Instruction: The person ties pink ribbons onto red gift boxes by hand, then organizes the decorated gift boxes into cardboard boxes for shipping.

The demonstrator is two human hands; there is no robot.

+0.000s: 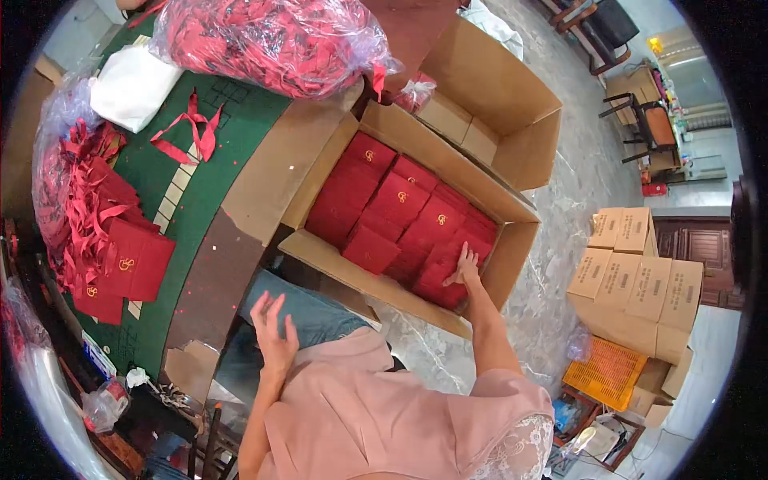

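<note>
Your right hand (pixel 464 266) presses flat on stacked red gold-stamped pouches (pixel 400 212) in the open cardboard box (pixel 512 240); left hand (pixel 274 328) open, empty; lean harder and rows could slump

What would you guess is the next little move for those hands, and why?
Probably the right hand presses the red bags flat and draws back. It rests on the stacks filling the cardboard box, while the left hand is open, holding nothing, and more red bags lie on the green table.
</note>
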